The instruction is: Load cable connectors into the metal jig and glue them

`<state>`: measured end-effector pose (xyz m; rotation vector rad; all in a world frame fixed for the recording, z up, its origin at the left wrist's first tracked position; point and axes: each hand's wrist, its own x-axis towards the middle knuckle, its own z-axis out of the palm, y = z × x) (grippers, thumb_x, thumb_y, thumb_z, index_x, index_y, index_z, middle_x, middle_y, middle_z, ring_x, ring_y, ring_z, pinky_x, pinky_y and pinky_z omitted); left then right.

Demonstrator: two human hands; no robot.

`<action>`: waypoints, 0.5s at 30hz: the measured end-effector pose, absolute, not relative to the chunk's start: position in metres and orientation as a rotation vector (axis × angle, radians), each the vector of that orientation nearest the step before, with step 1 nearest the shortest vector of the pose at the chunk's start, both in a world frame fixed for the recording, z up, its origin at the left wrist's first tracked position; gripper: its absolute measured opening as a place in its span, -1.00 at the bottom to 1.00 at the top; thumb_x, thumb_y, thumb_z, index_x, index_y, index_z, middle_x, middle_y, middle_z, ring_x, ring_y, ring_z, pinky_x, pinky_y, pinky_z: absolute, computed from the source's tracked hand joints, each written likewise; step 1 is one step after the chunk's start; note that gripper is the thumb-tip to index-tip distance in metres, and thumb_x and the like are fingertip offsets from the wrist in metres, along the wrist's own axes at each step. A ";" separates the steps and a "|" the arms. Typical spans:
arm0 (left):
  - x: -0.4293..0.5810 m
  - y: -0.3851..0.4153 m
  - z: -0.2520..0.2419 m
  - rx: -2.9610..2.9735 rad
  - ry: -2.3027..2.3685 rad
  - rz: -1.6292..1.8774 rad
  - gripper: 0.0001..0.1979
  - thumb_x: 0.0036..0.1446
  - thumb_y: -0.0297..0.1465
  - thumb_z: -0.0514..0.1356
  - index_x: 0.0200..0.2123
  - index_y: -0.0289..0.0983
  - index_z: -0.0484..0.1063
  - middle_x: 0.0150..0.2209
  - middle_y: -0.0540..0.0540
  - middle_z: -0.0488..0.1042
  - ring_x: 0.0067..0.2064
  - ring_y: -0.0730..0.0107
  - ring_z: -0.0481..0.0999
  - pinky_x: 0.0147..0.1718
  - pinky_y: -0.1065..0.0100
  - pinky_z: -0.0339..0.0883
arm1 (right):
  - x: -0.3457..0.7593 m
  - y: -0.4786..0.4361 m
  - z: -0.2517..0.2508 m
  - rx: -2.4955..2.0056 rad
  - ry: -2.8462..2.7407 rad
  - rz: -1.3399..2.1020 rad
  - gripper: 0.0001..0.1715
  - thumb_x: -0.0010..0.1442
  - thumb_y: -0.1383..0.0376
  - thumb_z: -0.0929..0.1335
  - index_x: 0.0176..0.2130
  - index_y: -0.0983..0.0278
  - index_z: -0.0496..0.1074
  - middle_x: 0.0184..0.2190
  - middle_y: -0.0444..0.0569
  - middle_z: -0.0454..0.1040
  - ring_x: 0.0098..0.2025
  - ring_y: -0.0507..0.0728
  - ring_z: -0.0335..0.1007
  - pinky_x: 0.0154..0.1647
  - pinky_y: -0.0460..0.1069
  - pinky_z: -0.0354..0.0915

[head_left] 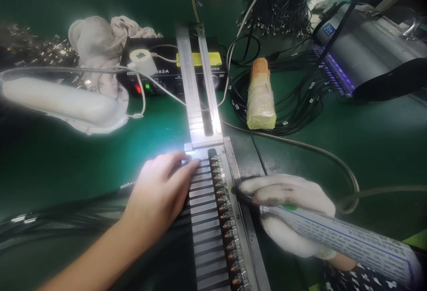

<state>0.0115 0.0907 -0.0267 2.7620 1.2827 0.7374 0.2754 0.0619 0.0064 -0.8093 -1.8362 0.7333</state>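
Note:
A long metal fixture [205, 211] runs down the middle, its slots holding black cables with small connectors [229, 224] lined up along the right side. My bare left hand [163, 184] rests at the fixture's upper left edge, thumb and forefinger pinched near the top slot; what lies between them is too small to make out. In a white glove, my right hand [293, 211] is wrapped round a grey printed tube [340, 237], whose dark tip points at the fixture's right rail. Above my left fingers, a hinged metal frame [191, 86] stands raised.
Behind the fixture sits a black control box [170, 73] with red and green lights. A white padded roll [63, 100] lies left, a taped block [262, 95] right of centre. A lamp with purple light [367, 51] stands right. Cables and a hose [313, 146] cross the green table.

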 end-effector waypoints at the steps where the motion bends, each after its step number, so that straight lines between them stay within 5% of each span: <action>1: 0.012 0.091 -0.027 2.763 1.283 0.733 -0.72 0.28 -0.57 0.08 0.03 -0.35 0.40 -0.07 -0.29 0.42 -0.15 0.10 0.45 -0.30 0.16 0.32 | 0.275 0.062 0.007 -0.809 -1.832 0.736 -0.75 0.03 0.51 0.43 -0.21 0.37 0.53 -0.22 0.14 0.64 -0.22 0.18 0.64 -0.22 -0.01 0.60; 15: 0.011 0.090 -0.026 2.756 1.293 0.725 -0.71 0.28 -0.56 0.08 0.04 -0.35 0.41 -0.06 -0.29 0.42 -0.15 0.11 0.45 -0.30 0.18 0.32 | 0.277 0.062 0.008 -0.830 -1.851 0.721 -0.71 0.06 0.48 0.43 -0.16 0.32 0.52 -0.17 0.13 0.64 -0.19 0.22 0.64 -0.20 0.05 0.60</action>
